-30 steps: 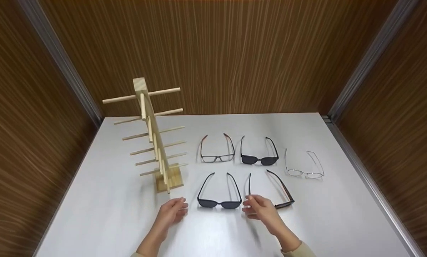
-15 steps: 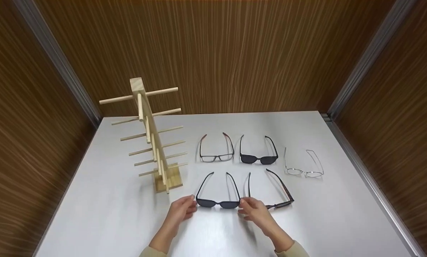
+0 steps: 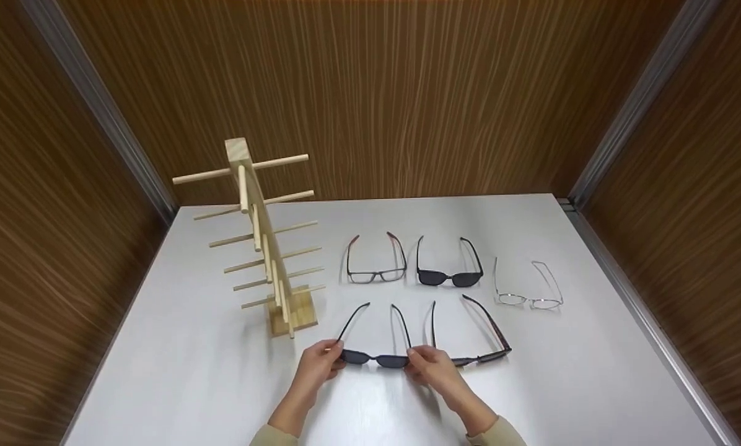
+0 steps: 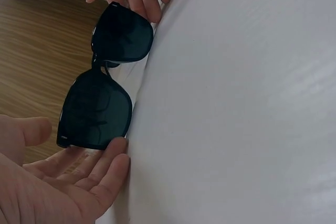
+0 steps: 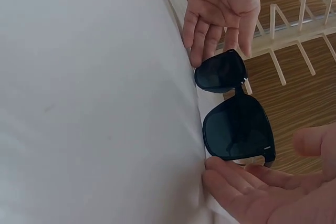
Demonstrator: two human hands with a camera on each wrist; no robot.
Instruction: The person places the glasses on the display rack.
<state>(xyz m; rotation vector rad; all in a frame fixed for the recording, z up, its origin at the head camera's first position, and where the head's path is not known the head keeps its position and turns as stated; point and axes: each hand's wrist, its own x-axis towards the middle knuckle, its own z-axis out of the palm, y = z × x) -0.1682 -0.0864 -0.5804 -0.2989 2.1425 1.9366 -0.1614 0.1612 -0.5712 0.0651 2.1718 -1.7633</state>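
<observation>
In the head view, black sunglasses [image 3: 373, 359] with dark lenses face me, temples unfolded and pointing away. At their left end my left hand [image 3: 315, 370] holds the frame by the hinge. My right hand [image 3: 435, 373] holds the opposite end the same way, thumb on top and fingers below. Both wrist views show the fingertips under the lens rims, with the thumbs on the other side of the frame; the sunglasses [image 4: 97, 108] stand close over the white tabletop. Just right of the right hand lie dark-framed glasses [image 3: 493, 356], partly hidden by it.
A wooden peg stand [image 3: 265, 235] rises at the left, its pegs sticking out several ways. Behind the hands lie clear-lensed glasses [image 3: 377, 275], another pair of black sunglasses [image 3: 450, 278] and thin metal-framed glasses [image 3: 528, 301]. Wood-grain panels [image 3: 370, 99] wall the white table [image 3: 178, 371].
Both hands have closed in from either side onto the ends of the front sunglasses and grip them. The sunglasses have shifted slightly toward me and tilted; the other glasses stay put.
</observation>
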